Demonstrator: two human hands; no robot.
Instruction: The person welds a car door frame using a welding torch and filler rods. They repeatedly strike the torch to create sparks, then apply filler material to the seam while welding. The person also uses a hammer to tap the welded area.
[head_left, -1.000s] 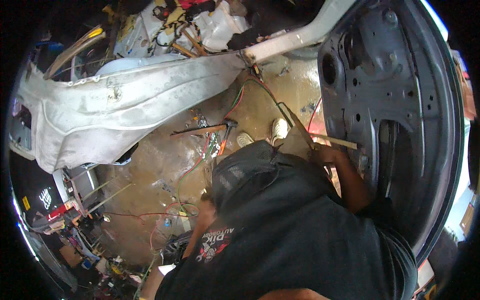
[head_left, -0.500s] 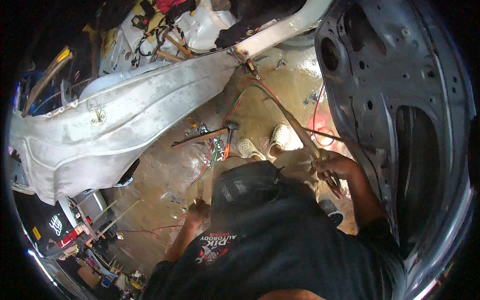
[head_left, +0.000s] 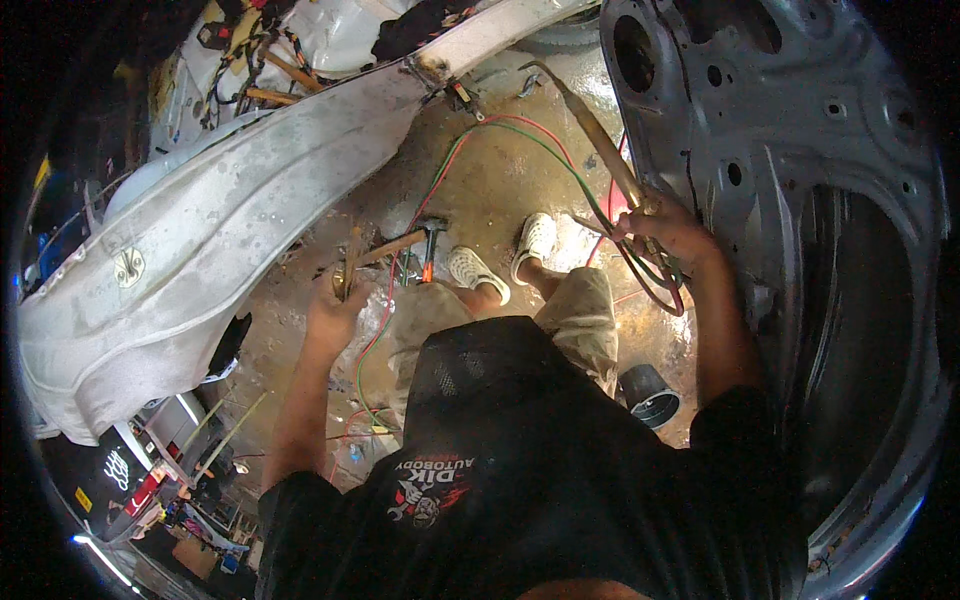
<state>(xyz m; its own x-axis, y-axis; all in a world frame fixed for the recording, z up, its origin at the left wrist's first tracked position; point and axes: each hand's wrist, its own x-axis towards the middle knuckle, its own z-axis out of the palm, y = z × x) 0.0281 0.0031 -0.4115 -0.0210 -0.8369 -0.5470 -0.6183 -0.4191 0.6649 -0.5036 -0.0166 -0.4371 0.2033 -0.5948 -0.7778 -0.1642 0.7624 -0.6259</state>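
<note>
My right hand is closed round the handle of a long brass-coloured gas torch, whose thin bent tip points up and to the left. Paired red and green hoses loop between the torch and the floor. On the other side, my left hand grips a small upright brownish tool with a brass-coloured part; its kind is too small to make out. Beyond that hand lies a hammer on the floor, close to a long wooden handle. Neither hand touches the car panels.
A bare whitish car body panel slants across the left, with a scorched joint and small clamp at its end. To the right stands a dark grey car door. A black bucket sits by my legs. White clogs are on my feet.
My left hand has risen from low beside the hose to near the hammer, with the small tool now showing. My right hand has lifted the torch upward. The view has shifted right.
</note>
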